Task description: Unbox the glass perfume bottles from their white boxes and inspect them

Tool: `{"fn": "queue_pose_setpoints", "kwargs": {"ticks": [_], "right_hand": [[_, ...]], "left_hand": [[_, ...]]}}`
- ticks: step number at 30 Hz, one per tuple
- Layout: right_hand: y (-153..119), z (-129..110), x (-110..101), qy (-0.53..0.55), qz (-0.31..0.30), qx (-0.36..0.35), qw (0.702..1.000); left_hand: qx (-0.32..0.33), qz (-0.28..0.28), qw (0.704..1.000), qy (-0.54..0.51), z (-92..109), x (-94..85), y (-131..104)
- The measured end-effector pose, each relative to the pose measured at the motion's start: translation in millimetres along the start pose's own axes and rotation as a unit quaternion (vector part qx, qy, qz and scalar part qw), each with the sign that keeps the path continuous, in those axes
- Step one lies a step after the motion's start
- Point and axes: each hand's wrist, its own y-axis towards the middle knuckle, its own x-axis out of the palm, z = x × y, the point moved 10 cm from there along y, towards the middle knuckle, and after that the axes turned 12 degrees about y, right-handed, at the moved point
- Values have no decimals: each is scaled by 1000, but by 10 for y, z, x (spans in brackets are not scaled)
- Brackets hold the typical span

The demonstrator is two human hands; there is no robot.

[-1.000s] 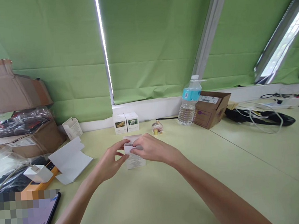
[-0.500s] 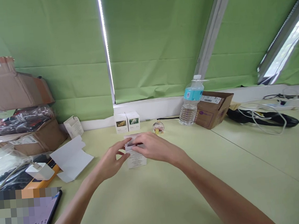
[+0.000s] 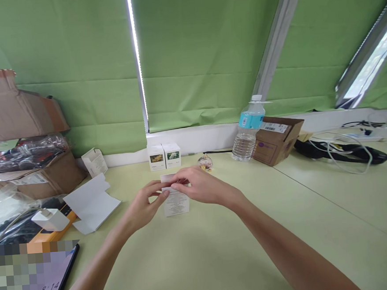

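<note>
A small white box (image 3: 177, 203) with fine print on its front stands upright on the pale green table, its upper flap raised. Both hands are at its top. My left hand (image 3: 147, 203) has its thumb and fingers closed on the box's upper left edge. My right hand (image 3: 198, 185) pinches at the top opening from the right, its fingertips partly hidden. Behind the hands stand two white boxes with flower pictures, one with yellow flowers (image 3: 157, 158) and one with white flowers (image 3: 173, 155). A small round ornament with gold parts (image 3: 205, 162) sits to their right.
Farther right are a water bottle (image 3: 248, 130), a brown carton (image 3: 276, 140) and a black item with a white cable (image 3: 343, 151). On the left lie white card (image 3: 93, 203), a white adapter (image 3: 50, 220), a phone (image 3: 53, 278) and stacked cartons (image 3: 28, 112).
My left thumb has moved up and right along the box's top edge. My right hand's fingers have drawn closer together over the opening. The view has shifted slightly.
</note>
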Motion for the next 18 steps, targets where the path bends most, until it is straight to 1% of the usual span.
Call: {"fn": "queue_pose_setpoints", "kwargs": {"ticks": [3, 6, 9, 14, 18], "right_hand": [[0, 20, -22, 8, 4, -5, 1000], [-3, 55, -73, -13, 19, -4, 1000], [-10, 132, -131, -55, 36, 10, 998], [-21, 230, -202, -129, 64, 38, 989], [-25, 243, -235, -190, 82, 56, 977]], "left_hand": [[-15, 22, 999, -17, -22, -58, 11], [-38, 37, 998, -29, -72, -74, 18], [-64, 57, 995, -46, -147, -60, 17], [-94, 119, 985, -88, -245, -62, -3], [-110, 124, 976, -143, -272, -17, -8]]}}
